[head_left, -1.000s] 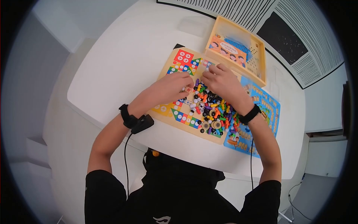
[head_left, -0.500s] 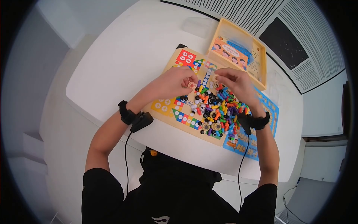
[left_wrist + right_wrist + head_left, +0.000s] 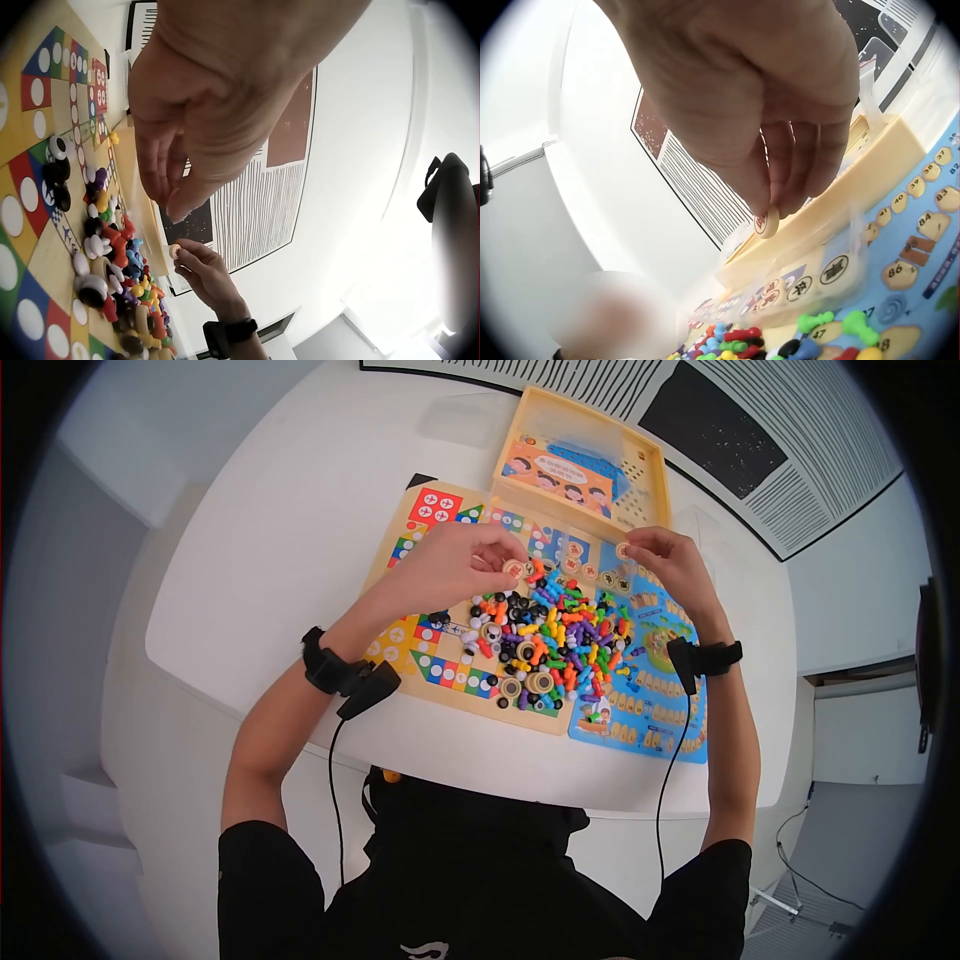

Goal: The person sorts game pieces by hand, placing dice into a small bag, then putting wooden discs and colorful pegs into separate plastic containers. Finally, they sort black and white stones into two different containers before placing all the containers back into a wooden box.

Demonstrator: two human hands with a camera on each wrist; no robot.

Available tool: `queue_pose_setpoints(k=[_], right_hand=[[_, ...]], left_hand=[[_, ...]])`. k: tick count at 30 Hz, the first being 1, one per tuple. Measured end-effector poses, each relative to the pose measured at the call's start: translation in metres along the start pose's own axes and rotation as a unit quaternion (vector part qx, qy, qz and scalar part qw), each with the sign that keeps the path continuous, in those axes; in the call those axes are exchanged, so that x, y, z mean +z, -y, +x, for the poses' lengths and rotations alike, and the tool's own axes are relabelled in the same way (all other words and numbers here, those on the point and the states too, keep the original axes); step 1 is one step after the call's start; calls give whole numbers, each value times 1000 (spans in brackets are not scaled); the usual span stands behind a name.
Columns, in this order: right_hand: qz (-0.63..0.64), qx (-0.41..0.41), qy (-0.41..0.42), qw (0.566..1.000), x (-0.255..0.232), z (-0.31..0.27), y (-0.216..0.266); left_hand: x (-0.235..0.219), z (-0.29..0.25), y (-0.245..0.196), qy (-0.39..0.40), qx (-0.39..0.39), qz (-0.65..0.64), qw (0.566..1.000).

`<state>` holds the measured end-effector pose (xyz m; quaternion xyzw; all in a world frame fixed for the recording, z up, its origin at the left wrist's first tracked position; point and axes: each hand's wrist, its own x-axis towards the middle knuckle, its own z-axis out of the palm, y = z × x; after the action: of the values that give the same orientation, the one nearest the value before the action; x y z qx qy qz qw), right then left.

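The left hand [image 3: 450, 565] pinches a round wooden disc [image 3: 514, 569] with a red mark, at the left edge of a pile of small coloured pegs [image 3: 570, 630]. In the left wrist view that disc is hidden behind the fingers. Thumb and fingertips of the right hand [image 3: 683, 568] grip another wooden disc [image 3: 623, 550], held up over the blue board's top. Below it in the right wrist view, several marked discs [image 3: 800, 288] lie in a clear plastic tray [image 3: 855, 274].
Under the pile lie a colourful game board [image 3: 437, 503] and a blue numbered board [image 3: 640, 705]. A yellow wooden box [image 3: 660, 480] holding an orange booklet [image 3: 560, 478] stands behind them. Plain wooden rings or discs [image 3: 539, 682] sit at the pile's front.
The right hand has moved right, away from the left hand, and now holds a disc up beyond the pile. The left hand keeps its disc by the pile. The head view has shifted.
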<state>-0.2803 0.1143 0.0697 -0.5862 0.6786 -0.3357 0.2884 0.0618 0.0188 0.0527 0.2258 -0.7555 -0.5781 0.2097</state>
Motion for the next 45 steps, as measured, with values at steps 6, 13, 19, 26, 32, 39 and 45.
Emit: queue_pose_setpoints(k=[6,13,19,26,32,39,45], right_hand=[[-35,-8,21,999,22,15,-3],[-116,-61,53,990,32,19,-8],[-99,-66,-10,993,19,-1,-8],[-61,-7,3,998,13,-25,23],[-96,-164,71,979,38,-24,52],[-266,-270,112,918,74,-8,63],[-259,-283,178,906,88,-10,76]], left_hand=[[30,59,-16,-9,55,47,997],[44,118,-5,-15,151,272,950],[45,111,4,83,103,385,913],[37,109,13,96,115,418,896],[21,95,12,63,154,386,907],[-25,0,-8,-50,105,324,939],[-41,-74,-8,19,-9,298,954]])
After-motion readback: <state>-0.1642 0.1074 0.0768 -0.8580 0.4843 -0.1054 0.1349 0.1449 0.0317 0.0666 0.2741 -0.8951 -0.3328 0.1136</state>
